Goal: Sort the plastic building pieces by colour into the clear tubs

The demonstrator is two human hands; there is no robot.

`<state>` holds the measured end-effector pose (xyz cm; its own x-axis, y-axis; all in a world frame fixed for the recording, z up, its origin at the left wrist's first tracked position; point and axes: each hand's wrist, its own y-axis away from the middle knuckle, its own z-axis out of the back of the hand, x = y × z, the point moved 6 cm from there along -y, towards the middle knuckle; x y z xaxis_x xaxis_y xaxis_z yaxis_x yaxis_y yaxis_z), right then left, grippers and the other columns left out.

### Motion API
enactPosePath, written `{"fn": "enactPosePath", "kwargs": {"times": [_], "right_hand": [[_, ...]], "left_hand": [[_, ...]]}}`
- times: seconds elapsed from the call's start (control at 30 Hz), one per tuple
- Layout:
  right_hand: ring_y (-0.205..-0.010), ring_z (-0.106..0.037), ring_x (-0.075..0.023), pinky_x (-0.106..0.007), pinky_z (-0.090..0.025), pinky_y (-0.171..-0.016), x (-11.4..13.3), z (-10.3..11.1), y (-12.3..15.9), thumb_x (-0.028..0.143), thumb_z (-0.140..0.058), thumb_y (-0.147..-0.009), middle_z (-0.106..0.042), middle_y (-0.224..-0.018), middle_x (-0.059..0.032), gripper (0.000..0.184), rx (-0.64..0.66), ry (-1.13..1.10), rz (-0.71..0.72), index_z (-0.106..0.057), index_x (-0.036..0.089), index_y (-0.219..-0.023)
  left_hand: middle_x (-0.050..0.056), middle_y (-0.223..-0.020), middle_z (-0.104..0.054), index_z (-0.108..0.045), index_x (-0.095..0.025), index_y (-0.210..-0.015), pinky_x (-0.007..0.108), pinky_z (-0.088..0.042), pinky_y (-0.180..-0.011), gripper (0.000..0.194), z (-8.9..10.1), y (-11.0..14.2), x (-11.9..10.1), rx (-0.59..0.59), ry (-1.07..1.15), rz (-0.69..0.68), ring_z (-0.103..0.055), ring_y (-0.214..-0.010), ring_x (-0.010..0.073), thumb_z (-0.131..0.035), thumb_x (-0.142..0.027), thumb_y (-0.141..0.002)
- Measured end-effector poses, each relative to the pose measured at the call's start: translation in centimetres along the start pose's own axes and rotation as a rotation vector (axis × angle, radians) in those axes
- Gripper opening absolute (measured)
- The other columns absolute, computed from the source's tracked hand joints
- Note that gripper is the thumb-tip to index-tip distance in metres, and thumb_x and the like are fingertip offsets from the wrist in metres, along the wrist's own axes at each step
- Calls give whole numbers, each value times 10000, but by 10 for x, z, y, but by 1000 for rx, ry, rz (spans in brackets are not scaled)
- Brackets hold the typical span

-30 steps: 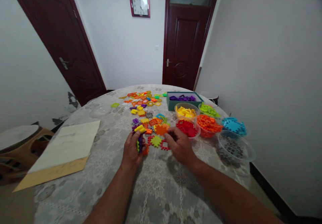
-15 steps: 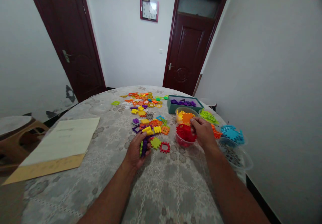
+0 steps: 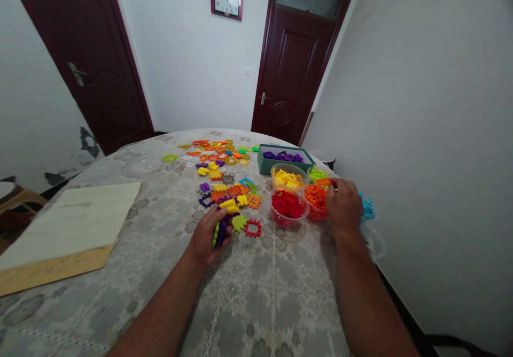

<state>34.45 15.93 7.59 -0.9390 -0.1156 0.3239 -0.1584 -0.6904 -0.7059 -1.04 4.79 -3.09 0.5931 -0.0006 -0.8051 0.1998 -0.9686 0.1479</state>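
My left hand is closed around several toothed plastic building pieces, purple and green ones with yellow at the top. Between the fingertips of my right hand is an orange building piece, held above the bowl of orange pieces. To the left of that bowl stands a clear bowl of red pieces, and behind it a bowl of yellow pieces. A yellow-green toothed piece and a red square frame piece lie on the tablecloth beside my left hand.
A green box of purple pieces stands behind the bowls. Light green pieces and blue pieces are at the right, partly hidden by my right hand. Mixed loose pieces spread across the table's far side. Paper sheets lie at the left.
My right hand has moved right with the orange piece, from over the yellow and red bowls to the orange bowl. My left hand keeps its hold. The camera view has shifted slightly.
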Motion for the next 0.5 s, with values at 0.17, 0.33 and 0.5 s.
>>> {"fn": "enactPosePath", "kwargs": {"times": [0.17,0.33,0.5], "right_hand": [[-956,-651,-256,-347,-450,-795,-15,-4,2,190,-467,-989,-702,-1140,-152,391,99,158,-26,-734,162,-1274],[-1018,-652,-275,-363,-469,-870,-14,-18,3,197,-436,-1017,-717,-1125,-176,399,170,175,32,-732,115,-1271],[-1017,-649,-263,-355,-474,-877,-9,-25,3,238,-440,-1037,-721,-1146,-164,385,175,152,40,-737,134,-1258]], "left_hand": [[-3,-777,-650,-654,-204,-998,177,-397,-378,357,-2,2,0,-8,-23,9,-581,-541,110,-850,-371,-752],[-4,-764,-646,-661,-205,-1003,181,-405,-382,359,-3,2,1,-17,-25,18,-578,-534,112,-851,-354,-737],[-9,-776,-638,-657,-209,-1006,184,-407,-379,371,-3,2,1,-2,-31,7,-578,-545,112,-855,-372,-737]]}}
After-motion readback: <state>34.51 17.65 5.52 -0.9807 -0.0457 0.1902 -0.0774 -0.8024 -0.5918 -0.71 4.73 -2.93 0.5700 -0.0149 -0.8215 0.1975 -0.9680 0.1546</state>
